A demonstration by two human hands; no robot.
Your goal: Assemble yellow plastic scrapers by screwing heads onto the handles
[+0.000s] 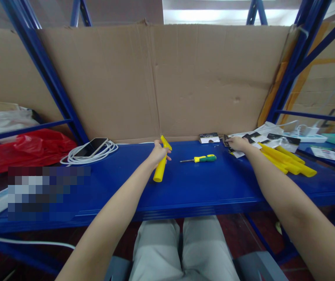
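Note:
My left hand (157, 151) is closed around a yellow plastic handle (160, 168) with an angled head, like a scraper handle, tilted above the blue table. To its right lies a screwdriver (205, 158) with a green and yellow grip, its shaft pointing left. My right hand (237, 143) reaches to the black-and-white cards or packets (255, 137) at the right. Its fingers are bent together at a small dark piece, too small to name. Beside that hand is a pile of yellow handles (290, 160). A small black-and-white box (209, 137) stands near the cardboard.
A cardboard sheet (208, 78) backs the blue table (120, 195), between blue frame posts. At left are a phone (91, 147), a coiled white cable (110, 148) and a red plastic bag (44, 144). A power strip (312, 138) lies far right.

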